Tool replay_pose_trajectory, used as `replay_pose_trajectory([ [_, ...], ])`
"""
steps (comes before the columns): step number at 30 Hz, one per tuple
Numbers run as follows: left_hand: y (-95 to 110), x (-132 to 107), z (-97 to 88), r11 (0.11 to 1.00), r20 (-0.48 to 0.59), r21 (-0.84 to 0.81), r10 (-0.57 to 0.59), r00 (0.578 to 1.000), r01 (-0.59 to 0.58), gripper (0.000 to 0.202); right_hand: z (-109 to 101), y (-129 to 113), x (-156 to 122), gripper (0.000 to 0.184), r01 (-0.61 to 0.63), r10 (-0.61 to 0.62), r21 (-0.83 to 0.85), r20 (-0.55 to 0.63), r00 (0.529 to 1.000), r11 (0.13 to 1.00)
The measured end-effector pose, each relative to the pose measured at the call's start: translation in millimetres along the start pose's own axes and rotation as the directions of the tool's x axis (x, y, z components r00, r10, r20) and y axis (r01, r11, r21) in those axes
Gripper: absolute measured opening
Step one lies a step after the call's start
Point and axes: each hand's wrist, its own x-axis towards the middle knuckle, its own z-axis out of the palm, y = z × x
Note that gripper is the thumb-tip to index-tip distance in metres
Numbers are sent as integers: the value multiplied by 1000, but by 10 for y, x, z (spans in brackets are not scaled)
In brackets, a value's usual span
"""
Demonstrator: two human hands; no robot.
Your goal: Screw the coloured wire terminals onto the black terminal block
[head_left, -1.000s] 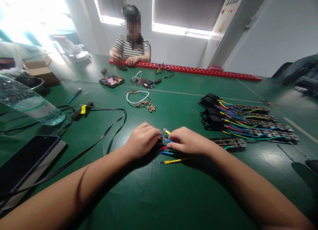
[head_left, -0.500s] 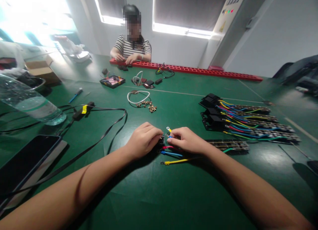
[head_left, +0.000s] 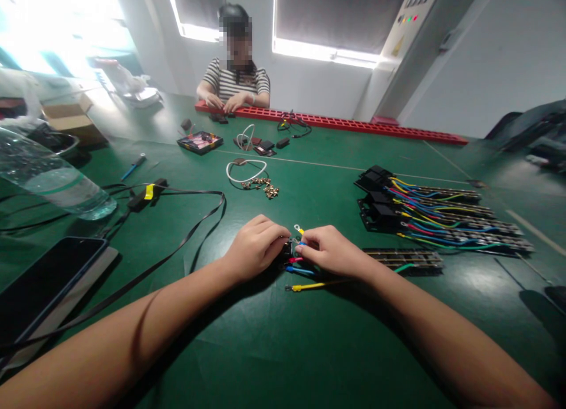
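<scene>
In the head view, the left hand is curled round a small black block on the green table, in front of the person. The right hand, just beside it, has thumb and finger pinched on a blue wire end. To do this well, I think the left hand should keep the block very still. The right hand should pinch close to the tip — not far back — so the wire can't twist. The loose ends should stay out of the way.

Now the counting. I see five wire ends by the hands: two yellow, two blue and one red. The upper yellow end has a ring tip; the lower yellow wire lies nearest the person. One metal strip sits right of the right hand. Further off are two white loops, one phone, one bottle and one other person. The gold bits make a pile — too small to count.
</scene>
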Motion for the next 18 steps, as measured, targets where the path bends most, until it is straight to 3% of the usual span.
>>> replay_pose_trajectory([
  [7, 6, -18, -7, 1000, -29, -2, -3, 1000, 3, 10, 66, 109, 6, 37, -20, 21, 202, -1, 1000, 979],
  [12, 21, -23, -1, 1000, -78, 27, 9, 997, -7, 11, 68, 119, -4, 36, 9, -8, 218, -3, 1000, 976],
  [18, 42, -2, -7, 1000, -54, 13, -7, 999, 7, 9, 60, 111, -14, 36, 24, -21, 200, -14, 1000, 980],
])
